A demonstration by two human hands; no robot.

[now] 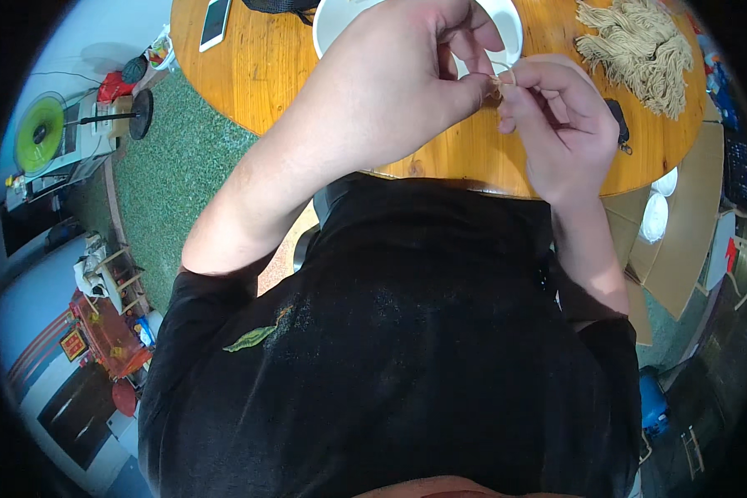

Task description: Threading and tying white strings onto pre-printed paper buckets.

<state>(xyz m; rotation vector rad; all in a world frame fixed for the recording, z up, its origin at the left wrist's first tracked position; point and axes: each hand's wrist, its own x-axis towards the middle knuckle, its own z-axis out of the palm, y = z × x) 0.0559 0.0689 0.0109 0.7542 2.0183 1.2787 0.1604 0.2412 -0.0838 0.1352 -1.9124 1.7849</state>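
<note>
- Both hands are raised over the near edge of a round wooden table (249, 58), fingertips meeting at a small loop of tan cord (504, 79).
- Left hand (407, 79) is closed in a pinch, thumb and forefinger pressed on the cord at its left side; the remaining fingers are curled above it.
- Right hand (556, 124) is likewise closed, the cord being gripped between thumb and forefinger from the right, with the other fingers folded into the palm.
- The cord loop is held in the air between the two hands, just in front of a white bowl (332, 25) whose middle is hidden by the left hand.
- A heap of tan cords (639, 50) is laid on the far right of the table, well apart from the hands.
- A small dark object (618, 124) is seen on the table just right of the right hand, partly covered by it.
- A white phone (216, 23) is placed at the far left of the table.
- A green fan (41, 133) is stood on the floor to the left, beyond the green carpet (183, 174).
- Cardboard (681, 241) is spread on the floor under the table's right side.
</note>
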